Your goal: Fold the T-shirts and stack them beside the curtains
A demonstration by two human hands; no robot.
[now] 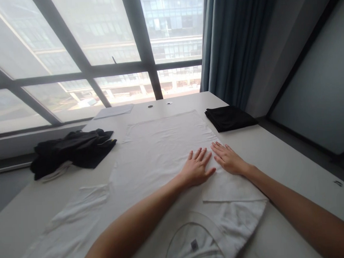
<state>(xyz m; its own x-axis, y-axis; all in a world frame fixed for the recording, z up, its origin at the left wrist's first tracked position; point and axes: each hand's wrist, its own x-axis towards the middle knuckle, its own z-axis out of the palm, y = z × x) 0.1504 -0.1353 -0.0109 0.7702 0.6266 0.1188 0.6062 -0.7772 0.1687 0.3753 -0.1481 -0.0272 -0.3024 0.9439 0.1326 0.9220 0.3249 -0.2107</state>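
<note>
A white T-shirt (156, 156) lies spread on the white table, its neckline and small dark label toward me and its hem at the far end. On the right, the sleeve is folded inward over the body. My left hand (197, 168) rests flat on the shirt with fingers spread, right of its middle. Close beside it, my right hand (228, 159) lies flat along the shirt's right edge, fingers stretched out. Neither hand holds anything. The left sleeve (78, 209) stretches out to the side, partly hidden by my left forearm.
Crumpled dark clothes (73, 150) lie at the table's left edge. A folded black garment (230, 117) sits at the back right. Some white paper (114, 111) lies near the window. The table (287, 158) stands against windows, with a blue curtain (231, 46) behind.
</note>
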